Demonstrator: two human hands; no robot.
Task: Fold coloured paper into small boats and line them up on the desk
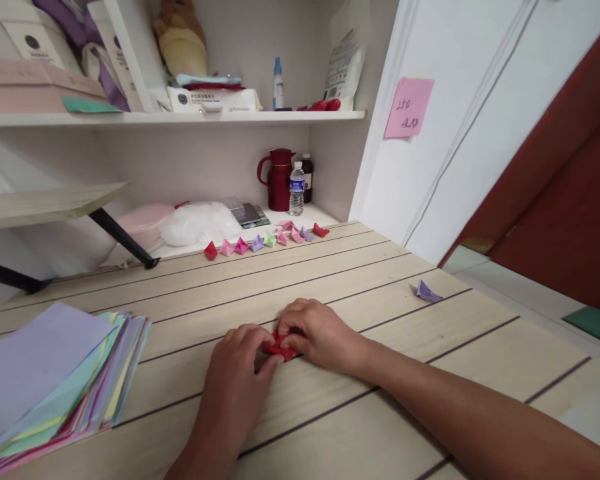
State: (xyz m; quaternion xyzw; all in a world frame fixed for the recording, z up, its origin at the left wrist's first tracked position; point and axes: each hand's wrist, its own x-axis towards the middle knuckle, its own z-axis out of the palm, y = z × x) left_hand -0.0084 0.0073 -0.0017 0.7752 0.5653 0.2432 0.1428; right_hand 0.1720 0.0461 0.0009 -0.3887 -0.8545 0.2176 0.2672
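Note:
A small piece of folded red paper (286,349) lies on the wooden table between my two hands, partly covered by fingers. My left hand (237,373) pinches its left end between thumb and forefinger. From the right, my right hand (317,333) grips the other side, thumb on top and fingers curled behind. Beyond the hands, a row of small folded paper boats (257,243) in red, pink, purple and green runs along the table's back edge. One purple paper boat (429,292) sits apart toward the right.
A stack of coloured paper sheets (45,367) lies at the left. Behind it, a small raised shelf (55,203) stands on black legs. At the back are a red jug (280,180), a water bottle (297,189) and a white plastic bag (200,223). The table's right edge drops to the floor.

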